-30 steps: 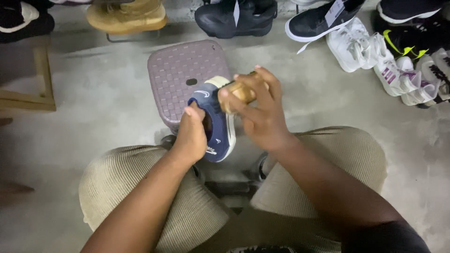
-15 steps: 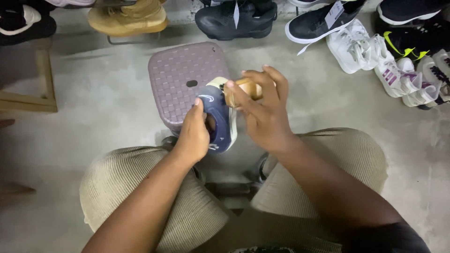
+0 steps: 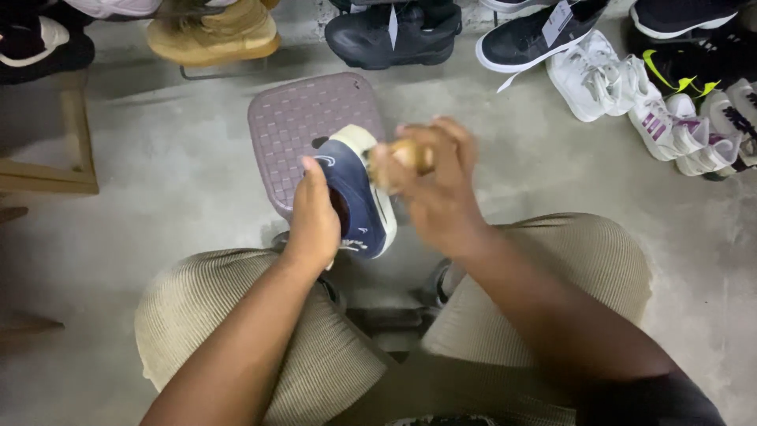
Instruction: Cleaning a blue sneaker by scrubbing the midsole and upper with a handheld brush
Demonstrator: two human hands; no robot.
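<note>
Centre of frame: left hand (image 3: 314,225) clasps a navy shoe (image 3: 356,193) above a purple woven stool (image 3: 303,118); right hand (image 3: 438,189), fingers curled around a tan brush (image 3: 406,158), works the toe. Best practice, judged: steady the shoe firmly, brush in short strokes along the pale sole edge.

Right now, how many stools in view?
1: a mauve woven-pattern plastic stool on the concrete floor ahead of the knees, partly behind the navy canvas shoe held in the left hand.

left hand (image 3: 314,225) curled closed, right hand (image 3: 435,185) gripping, blurred
</note>
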